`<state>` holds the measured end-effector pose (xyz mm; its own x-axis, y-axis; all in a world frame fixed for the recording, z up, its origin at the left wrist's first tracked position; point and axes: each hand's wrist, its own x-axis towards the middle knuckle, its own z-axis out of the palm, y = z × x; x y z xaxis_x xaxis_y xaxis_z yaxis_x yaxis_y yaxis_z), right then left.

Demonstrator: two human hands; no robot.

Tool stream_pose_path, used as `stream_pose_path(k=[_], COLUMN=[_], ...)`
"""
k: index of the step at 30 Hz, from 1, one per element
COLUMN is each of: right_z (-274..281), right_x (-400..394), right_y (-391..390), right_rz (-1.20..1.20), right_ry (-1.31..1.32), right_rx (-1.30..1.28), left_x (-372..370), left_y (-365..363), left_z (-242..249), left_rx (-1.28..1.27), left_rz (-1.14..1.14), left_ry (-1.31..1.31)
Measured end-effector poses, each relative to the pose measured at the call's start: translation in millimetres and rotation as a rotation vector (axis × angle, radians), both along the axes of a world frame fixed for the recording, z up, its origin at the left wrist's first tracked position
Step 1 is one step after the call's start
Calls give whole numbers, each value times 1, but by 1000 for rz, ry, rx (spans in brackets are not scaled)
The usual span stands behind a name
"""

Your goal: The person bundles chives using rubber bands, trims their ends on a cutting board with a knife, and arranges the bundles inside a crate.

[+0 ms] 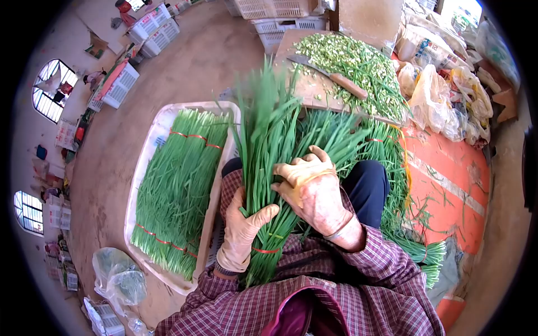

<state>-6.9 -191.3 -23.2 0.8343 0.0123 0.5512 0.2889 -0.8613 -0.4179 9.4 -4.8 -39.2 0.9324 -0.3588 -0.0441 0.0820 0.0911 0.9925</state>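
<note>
Right now the bundle of green chives sits upright-ish in my lap, its long axis running from the cut ends near my body to the leaf tips fanning out toward the far side, leaning slightly left. A red band circles it close to the near end. My left hand, in a pale glove, is wrapped around the lower stalks from the left, thumb hooked over the front, so it is clenched on the bundle. My right hand, also gloved, lies across the stalks just above it, fingers curled into the leaves; it presses and partly grips the same bundle. So both hands are on it, the left nearer the tied end, the right higher up the stalks.

To the left lies a white tray filled with banded chive bundles laid side by side. More tied chives lie on the right by my knee. Farther off, a cutting board carries a knife and a heap of chopped green trimmings. Plastic bags are piled at the far right.
</note>
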Motion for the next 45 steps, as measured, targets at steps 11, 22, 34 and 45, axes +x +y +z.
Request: stream_pose_path(k=[11,22,34,45], right_z=[-30,-41,-14,-16], right_x=[-13,-3,8,-2], right_y=[0,-13,-15,-7], right_rz=[20,142,124,124], right_ry=[-5,-51,54,21], right_rx=[342,612,435,248], left_x=[-8,1,-3,-3], left_y=[-6,-4,-9,-10], left_z=[4,-4,-5,-4], left_rx=[52,35,83,89], left_rz=[172,150,100,87], left_ry=[116,81,-37,-64])
